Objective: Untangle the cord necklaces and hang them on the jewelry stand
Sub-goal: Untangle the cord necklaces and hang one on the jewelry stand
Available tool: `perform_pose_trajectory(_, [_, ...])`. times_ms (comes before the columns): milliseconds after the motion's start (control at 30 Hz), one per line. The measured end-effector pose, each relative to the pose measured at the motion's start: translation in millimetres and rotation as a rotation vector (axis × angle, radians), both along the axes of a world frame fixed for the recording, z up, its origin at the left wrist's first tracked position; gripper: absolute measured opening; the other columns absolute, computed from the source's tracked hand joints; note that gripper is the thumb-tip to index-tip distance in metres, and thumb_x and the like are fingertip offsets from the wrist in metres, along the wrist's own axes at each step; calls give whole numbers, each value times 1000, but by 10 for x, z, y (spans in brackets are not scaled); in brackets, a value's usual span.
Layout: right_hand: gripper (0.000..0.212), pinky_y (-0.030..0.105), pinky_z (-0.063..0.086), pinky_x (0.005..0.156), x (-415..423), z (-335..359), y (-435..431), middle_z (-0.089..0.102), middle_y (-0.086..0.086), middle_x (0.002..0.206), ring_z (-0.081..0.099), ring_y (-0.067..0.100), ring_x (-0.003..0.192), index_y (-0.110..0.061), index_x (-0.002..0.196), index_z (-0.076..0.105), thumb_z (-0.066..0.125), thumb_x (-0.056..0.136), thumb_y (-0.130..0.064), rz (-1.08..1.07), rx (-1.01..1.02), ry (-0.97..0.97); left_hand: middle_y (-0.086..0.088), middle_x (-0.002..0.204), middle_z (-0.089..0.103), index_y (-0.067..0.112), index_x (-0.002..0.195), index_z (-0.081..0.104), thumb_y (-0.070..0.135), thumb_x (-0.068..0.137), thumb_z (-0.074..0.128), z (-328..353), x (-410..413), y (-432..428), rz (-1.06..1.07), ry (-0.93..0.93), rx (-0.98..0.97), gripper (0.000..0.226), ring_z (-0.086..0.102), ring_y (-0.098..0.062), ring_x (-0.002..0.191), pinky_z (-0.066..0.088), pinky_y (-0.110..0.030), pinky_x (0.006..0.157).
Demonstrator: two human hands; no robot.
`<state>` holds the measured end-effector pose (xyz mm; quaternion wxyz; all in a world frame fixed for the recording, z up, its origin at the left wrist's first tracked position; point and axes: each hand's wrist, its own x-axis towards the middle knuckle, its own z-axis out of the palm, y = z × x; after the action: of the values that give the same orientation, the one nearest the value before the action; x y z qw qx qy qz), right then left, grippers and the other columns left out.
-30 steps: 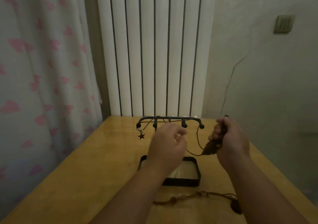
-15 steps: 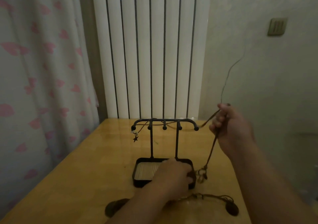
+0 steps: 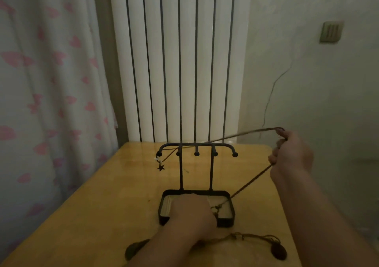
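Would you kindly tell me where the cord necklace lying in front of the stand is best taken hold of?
I would pinch its cord near the knots, just left of the dark oval pendant, coming straight down from above. That stretch lies loose and flat on the table; the left forearm covers its other end.

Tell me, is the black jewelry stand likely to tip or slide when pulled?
Probably tippy: the jewelry stand has tall thin posts over a small base, and the cord the right hand holds taut crosses its top bar. Likely light; the left hand on the base seems to steady it. The glossy table may let it slide.
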<state>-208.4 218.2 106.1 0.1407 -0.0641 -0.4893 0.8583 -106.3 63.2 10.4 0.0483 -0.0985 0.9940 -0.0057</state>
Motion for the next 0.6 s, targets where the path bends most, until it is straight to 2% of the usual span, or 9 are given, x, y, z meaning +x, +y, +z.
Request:
perform_pose_trajectory(100, [14, 25, 20, 41, -19, -92, -26, 35, 0, 60, 25, 12, 45, -14, 76, 59, 60, 87, -22, -51, 51, -54, -1, 92, 65, 15, 95, 65, 30, 92, 43, -3, 6, -77, 54, -3, -40, 26, 59, -16, 76, 46, -29, 63])
perform_pose_trajectory(233, [29, 31, 26, 46, -88, -242, -8, 42, 3, 62, 32, 17, 48, -14, 64, 50, 56, 92, -19, -165, 82, -155, 1, 92, 65, 18, 94, 65, 33, 92, 45, -2, 27, -173, 110, -5, -16, 25, 61, -16, 79, 48, -28, 64])
perform_pose_trajectory(333, [26, 32, 31, 49, -148, -397, 12, 50, 4, 61, 42, 22, 52, -13, 63, 57, 56, 89, -16, -236, 128, -231, 2, 95, 66, 18, 96, 65, 31, 92, 46, 5, 25, -227, 159, -11, 25, 23, 63, -15, 84, 50, -27, 68])
perform_pose_trajectory(467, [19, 31, 34, 56, -117, -613, -17, 58, 5, 73, 47, 21, 64, -12, 79, 68, 53, 90, -12, -268, 306, -289, 1, 99, 66, 18, 99, 65, 27, 92, 45, -4, 34, -289, 190, 4, 47, 23, 64, -16, 90, 55, -30, 81])
perform_pose_trajectory(533, [19, 32, 36, 68, -79, -732, -50, 60, 6, 86, 49, 21, 78, -7, 89, 70, 52, 93, -11, -244, 367, -306, 1, 99, 66, 17, 98, 65, 26, 91, 46, -1, 42, -361, 222, 4, 90, 22, 63, -16, 90, 53, -29, 78])
perform_pose_trajectory(600, [20, 33, 38, 75, -58, -854, -101, 58, 3, 87, 49, 21, 87, -5, 99, 71, 52, 95, -11, -197, 411, -342, 2, 94, 63, 18, 91, 63, 28, 91, 49, 16, 37, -489, 269, 12, 178, 17, 61, -15, 87, 50, -27, 71])
